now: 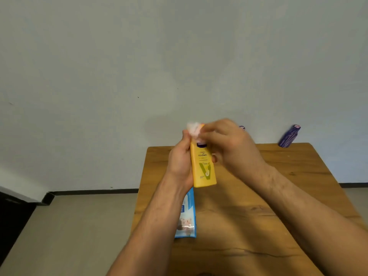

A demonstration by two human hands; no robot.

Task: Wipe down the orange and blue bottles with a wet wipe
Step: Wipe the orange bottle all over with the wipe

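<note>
From the head camera, the orange bottle (203, 166) was up off the table (258, 216), held roughly upright over its far half. The left hand (180, 162) was wrapped round the bottle's body from the left side, fingers curled behind it and closed firmly on it. The right hand (227, 142) came in from the right at the top end, fingertips pinching a small crumpled wet wipe (193, 129) against the cap end. That end was blurred, so the wipe probably sat right on the cap, though the exact contact could not be made out.

So this was the first bottle's wipe, working at the top. The label face below looked not yet covered by the wipe. The next move would call for sliding the wipe down the body while the left hand turned the bottle, then setting it down and reaching for the blue bottle (288, 136).

That blue bottle stood at the far right corner of the table, well apart from the hands, leaning in this wide view. A small purple-topped thing (242, 127) peeked out behind the right hand; too hidden to name.

The wipe pack (187, 218) lay flat near the table's left edge, under the left forearm. The tabletop was brown wood grain. Beyond it were a plain pale wall (139, 56), a dark skirting strip and a grey floor (79, 226).
</note>
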